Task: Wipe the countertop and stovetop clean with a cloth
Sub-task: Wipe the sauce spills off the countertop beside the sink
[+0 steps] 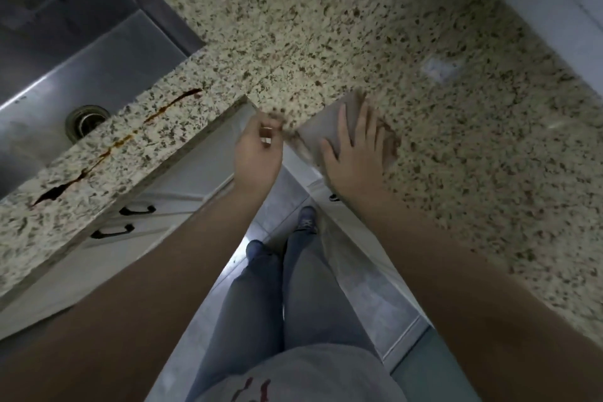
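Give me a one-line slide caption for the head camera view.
Right hand presses a grey cloth flat on the speckled countertop; dark spill streak beside the sink.

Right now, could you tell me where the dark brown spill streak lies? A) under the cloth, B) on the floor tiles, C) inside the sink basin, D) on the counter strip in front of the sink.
D: the streak runs along the counter strip in front of the sink, well left of the cloth pressed by the right hand.
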`<state>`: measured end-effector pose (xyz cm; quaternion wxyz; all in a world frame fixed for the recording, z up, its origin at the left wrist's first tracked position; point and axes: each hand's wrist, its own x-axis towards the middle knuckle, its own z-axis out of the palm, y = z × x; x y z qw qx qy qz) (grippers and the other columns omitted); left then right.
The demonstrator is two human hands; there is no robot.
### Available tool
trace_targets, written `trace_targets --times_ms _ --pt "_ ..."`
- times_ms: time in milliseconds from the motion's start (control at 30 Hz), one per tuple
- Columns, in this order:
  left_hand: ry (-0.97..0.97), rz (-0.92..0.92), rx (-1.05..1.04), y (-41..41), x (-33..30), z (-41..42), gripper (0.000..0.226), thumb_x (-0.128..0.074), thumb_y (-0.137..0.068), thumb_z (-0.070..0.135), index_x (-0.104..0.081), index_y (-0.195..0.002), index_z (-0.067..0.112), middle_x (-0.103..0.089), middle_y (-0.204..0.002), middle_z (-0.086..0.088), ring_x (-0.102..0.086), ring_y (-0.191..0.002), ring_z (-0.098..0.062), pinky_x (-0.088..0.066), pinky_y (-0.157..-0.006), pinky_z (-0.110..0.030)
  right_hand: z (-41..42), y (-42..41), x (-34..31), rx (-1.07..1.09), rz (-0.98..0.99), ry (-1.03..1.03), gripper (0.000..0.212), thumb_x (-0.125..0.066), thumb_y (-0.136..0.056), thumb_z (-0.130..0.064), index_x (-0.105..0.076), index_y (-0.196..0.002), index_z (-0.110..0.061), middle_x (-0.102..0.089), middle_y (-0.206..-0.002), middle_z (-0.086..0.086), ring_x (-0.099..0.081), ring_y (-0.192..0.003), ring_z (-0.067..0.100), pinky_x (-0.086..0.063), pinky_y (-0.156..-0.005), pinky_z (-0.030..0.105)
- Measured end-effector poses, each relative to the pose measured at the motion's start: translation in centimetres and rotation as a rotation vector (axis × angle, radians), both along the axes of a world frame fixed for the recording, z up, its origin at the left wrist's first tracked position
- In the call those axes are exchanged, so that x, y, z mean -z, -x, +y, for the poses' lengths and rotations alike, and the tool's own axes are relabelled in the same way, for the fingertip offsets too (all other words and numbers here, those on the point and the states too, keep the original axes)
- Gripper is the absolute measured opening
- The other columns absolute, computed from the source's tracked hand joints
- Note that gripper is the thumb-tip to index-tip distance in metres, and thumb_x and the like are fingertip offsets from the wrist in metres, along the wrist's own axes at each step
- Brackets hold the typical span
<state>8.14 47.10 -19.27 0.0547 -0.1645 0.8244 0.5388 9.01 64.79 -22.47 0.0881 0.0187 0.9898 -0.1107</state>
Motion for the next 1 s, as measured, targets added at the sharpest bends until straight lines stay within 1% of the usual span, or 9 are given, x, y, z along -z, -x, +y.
trace_targets --times_ms 67,167,333,533,600,667,767,900,1000 --pt "-0.019 -0.013 -0.001 -0.6 0.6 -1.4 0.008 -0.053 -0.095 0.021 -0.058 -0.100 0.025 -0.068 -0.094 0.002 -0.068 -0.085 -0.024 -0.058 -0.078 -0.042 -1.7 1.5 0.9 0.047 0.042 -0.085 0.072 -0.021 -0.106 -0.061 -0.024 -0.164 -0.019 -0.016 -0.168 0.024 -0.015 -0.156 0.043 -0.013 -0.126 0.057" --pt "-0.042 -0.019 -0.063 -0.6 1.1 -3.3 0.015 -0.053 -0.097 0.014 -0.059 -0.102 0.026 -0.069 -0.095 0.003 -0.068 -0.085 -0.020 -0.054 -0.078 -0.035 -5.2 5.5 1.7 0.021 0.139 -0.125 0.070 -0.026 -0.105 -0.058 -0.028 -0.163 -0.019 -0.019 -0.167 0.026 -0.017 -0.155 0.045 -0.013 -0.126 0.057" --pt "-0.044 -0.043 -0.092 0.2 1.7 -5.4 0.016 -0.050 -0.099 0.008 -0.057 -0.103 0.021 -0.068 -0.101 0.000 -0.065 -0.083 -0.010 -0.052 -0.073 -0.026 -12.2 12.5 1.5 -0.079 0.087 -0.126 0.071 -0.017 -0.104 -0.059 -0.010 -0.166 -0.024 -0.003 -0.171 0.021 -0.002 -0.158 0.041 -0.003 -0.127 0.054" --pt "-0.079 -0.077 -0.040 0.8 2.3 -4.2 0.017 -0.049 -0.099 0.007 -0.058 -0.104 0.021 -0.067 -0.094 0.001 -0.068 -0.088 -0.024 -0.055 -0.077 -0.039 -4.0 3.5 1.6 -0.130 0.171 -0.147 0.062 -0.017 -0.109 -0.051 -0.024 -0.164 -0.023 -0.019 -0.169 0.019 -0.017 -0.157 0.040 -0.015 -0.126 0.055" --pt "-0.100 -0.097 0.003 0.6 2.4 -3.3 0.020 -0.049 -0.099 0.005 -0.060 -0.104 0.021 -0.066 -0.088 0.005 -0.068 -0.087 -0.025 -0.056 -0.076 -0.043 0.2 4.7 1.3 -0.047 0.136 -0.180 0.063 -0.012 -0.108 -0.053 -0.017 -0.165 -0.027 -0.014 -0.170 0.019 -0.013 -0.157 0.041 -0.013 -0.126 0.057" --pt "-0.111 -0.090 0.044 0.3 2.5 -3.1 0.022 -0.049 -0.098 0.002 -0.061 -0.105 0.020 -0.067 -0.088 0.005 -0.068 -0.087 -0.024 -0.055 -0.073 -0.042 2.3 7.7 1.2 0.203 0.134 -0.180 0.069 -0.005 -0.104 -0.058 -0.016 -0.165 -0.029 -0.011 -0.171 0.019 -0.010 -0.158 0.040 -0.011 -0.126 0.058" --pt "-0.088 -0.034 0.031 -0.1 2.8 -4.0 0.023 -0.049 -0.097 0.003 -0.063 -0.106 0.020 -0.067 -0.088 0.007 -0.068 -0.085 -0.022 -0.055 -0.076 -0.039 -2.2 8.6 1.1 0.419 0.192 -0.200 0.082 0.001 -0.098 -0.063 -0.024 -0.164 -0.020 -0.019 -0.168 0.025 -0.018 -0.155 0.043 -0.015 -0.124 0.060" --pt "-0.015 0.066 -0.003 0.8 2.3 -3.9 0.020 -0.050 -0.095 0.005 -0.059 -0.105 0.021 -0.064 -0.091 0.016 -0.066 -0.086 -0.017 -0.053 -0.078 -0.028 -9.3 2.9 2.1 -0.119 0.170 -0.145 0.066 -0.024 -0.107 -0.056 -0.023 -0.164 -0.025 -0.016 -0.169 0.022 -0.015 -0.156 0.044 -0.011 -0.125 0.059" --pt "-0.021 0.136 0.049 2.4 2.0 -2.7 0.021 -0.049 -0.093 0.005 -0.061 -0.107 0.017 -0.065 -0.090 0.017 -0.065 -0.083 -0.007 -0.056 -0.079 -0.031 -4.7 5.1 2.3 -0.285 0.222 -0.086 0.056 -0.032 -0.109 -0.048 -0.035 -0.161 -0.025 -0.028 -0.166 0.019 -0.026 -0.153 0.043 -0.020 -0.123 0.060"
